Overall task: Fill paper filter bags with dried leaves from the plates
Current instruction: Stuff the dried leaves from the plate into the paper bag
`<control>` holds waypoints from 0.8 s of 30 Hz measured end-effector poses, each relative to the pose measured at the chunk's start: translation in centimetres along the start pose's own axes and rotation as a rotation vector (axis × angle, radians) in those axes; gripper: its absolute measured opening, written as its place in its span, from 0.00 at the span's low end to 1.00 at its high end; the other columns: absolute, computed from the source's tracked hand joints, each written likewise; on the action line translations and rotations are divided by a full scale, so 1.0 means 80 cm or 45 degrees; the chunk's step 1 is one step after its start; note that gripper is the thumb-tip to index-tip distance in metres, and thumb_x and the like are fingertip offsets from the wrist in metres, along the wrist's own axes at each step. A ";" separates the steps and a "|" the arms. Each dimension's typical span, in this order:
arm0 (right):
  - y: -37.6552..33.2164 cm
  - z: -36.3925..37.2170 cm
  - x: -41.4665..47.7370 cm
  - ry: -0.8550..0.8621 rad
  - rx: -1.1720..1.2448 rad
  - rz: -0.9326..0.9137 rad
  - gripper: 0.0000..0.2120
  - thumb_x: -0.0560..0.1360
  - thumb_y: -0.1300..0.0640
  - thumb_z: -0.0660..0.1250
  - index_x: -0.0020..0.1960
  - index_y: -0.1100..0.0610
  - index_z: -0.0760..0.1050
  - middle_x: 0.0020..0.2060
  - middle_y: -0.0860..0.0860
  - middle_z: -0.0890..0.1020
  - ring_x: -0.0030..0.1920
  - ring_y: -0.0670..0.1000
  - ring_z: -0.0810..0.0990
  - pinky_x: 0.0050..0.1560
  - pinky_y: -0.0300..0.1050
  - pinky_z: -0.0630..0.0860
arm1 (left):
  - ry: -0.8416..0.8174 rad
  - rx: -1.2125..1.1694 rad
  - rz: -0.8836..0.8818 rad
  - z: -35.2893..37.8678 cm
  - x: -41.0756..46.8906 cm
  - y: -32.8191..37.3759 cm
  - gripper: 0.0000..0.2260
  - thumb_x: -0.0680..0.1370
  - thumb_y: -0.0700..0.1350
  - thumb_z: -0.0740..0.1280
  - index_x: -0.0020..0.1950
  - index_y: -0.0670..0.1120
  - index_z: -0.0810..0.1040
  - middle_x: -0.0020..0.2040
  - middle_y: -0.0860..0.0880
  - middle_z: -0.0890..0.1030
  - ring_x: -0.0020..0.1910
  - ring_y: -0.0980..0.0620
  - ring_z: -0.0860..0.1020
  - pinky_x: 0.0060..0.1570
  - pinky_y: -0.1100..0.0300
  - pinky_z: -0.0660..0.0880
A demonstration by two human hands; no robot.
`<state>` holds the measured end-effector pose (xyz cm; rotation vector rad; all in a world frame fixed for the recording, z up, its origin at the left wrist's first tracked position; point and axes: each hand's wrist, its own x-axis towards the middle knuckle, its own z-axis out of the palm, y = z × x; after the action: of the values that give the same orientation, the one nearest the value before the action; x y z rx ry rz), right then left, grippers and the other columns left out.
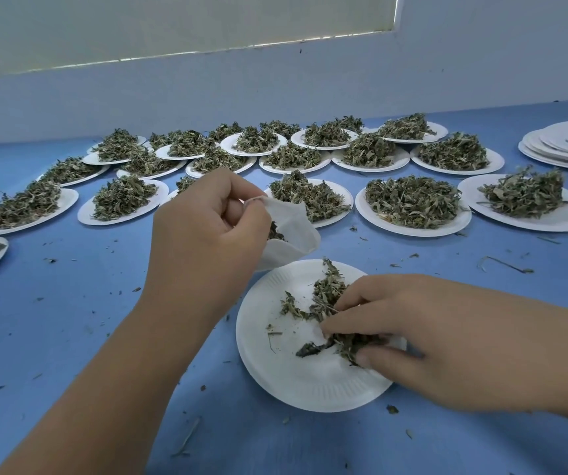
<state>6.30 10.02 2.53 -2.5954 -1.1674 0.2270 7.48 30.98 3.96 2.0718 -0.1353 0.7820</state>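
Note:
My left hand (207,231) holds a white paper filter bag (293,231) by its rim, mouth open toward the right, with some dried leaves inside. Just below it lies a white paper plate (275,365) with a small scatter of dried leaves (323,299). My right hand (413,341) rests on that plate from the right. Its thumb and fingers pinch a clump of the leaves (344,344).
Several paper plates heaped with dried leaves (413,204) fill the blue table (87,303) behind, from the left edge to the right. A stack of empty plates (567,145) sits at the far right. Leaf crumbs litter the table. A white wall (275,90) closes the back.

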 end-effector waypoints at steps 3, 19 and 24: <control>0.005 0.013 0.004 0.051 -0.076 0.048 0.24 0.70 0.37 0.58 0.66 0.33 0.66 0.56 0.34 0.65 0.53 0.37 0.67 0.51 0.34 0.70 | -0.009 0.003 0.012 0.001 -0.001 0.002 0.09 0.75 0.38 0.66 0.38 0.51 0.78 0.30 0.45 0.74 0.27 0.58 0.67 0.27 0.72 0.65; -0.017 0.009 0.008 0.068 -0.136 0.064 0.17 0.79 0.54 0.57 0.63 0.40 0.74 0.57 0.39 0.73 0.54 0.42 0.73 0.52 0.42 0.73 | 0.008 0.053 0.054 0.001 -0.002 -0.003 0.06 0.73 0.42 0.64 0.39 0.51 0.78 0.32 0.47 0.73 0.28 0.56 0.67 0.28 0.67 0.65; -0.005 0.001 0.008 0.205 0.086 0.032 0.13 0.73 0.59 0.65 0.51 0.44 0.82 0.45 0.37 0.79 0.45 0.30 0.72 0.46 0.25 0.67 | 0.000 0.041 0.043 0.002 -0.003 -0.002 0.05 0.72 0.44 0.63 0.39 0.52 0.78 0.32 0.47 0.73 0.28 0.58 0.66 0.28 0.68 0.65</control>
<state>6.41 10.78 2.57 -2.5183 -1.0530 0.0600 7.43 30.95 3.64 2.1046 -0.1593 0.8097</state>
